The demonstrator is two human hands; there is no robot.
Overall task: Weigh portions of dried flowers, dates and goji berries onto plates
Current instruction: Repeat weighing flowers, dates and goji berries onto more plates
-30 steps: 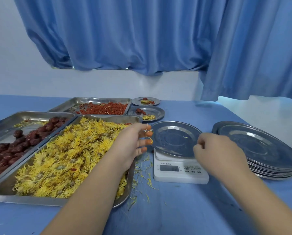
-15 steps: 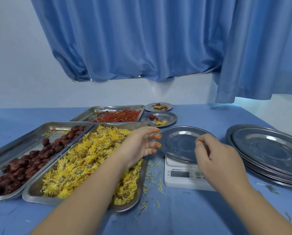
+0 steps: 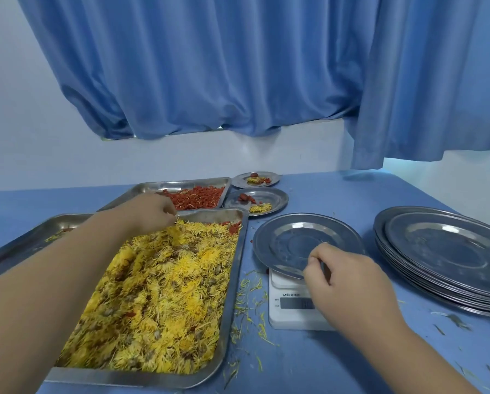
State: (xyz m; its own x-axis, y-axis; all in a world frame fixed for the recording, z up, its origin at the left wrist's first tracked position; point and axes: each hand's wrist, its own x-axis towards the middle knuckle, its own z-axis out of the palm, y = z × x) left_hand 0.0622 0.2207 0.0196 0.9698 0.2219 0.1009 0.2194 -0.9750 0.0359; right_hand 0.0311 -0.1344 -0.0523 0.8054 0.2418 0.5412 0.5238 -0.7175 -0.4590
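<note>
Pinching dried flowers (image 3: 164, 294), left hand (image 3: 152, 213) grip curled, right hand (image 3: 352, 282) grip grasping plate (image 3: 295, 237) rim

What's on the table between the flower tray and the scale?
In the head view, loose yellow petals lie scattered on the blue table between the flower tray and the scale.

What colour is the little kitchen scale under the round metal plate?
White. The small digital kitchen scale shows best in the head view.

The dried flowers (image 3: 164, 294) are bright yellow. The goji berries (image 3: 199, 196) are red. The table (image 3: 323, 365) and the curtain (image 3: 209, 66) are blue. The plate (image 3: 295, 237) is shiny silver. The scale (image 3: 292, 318) is white.
</note>
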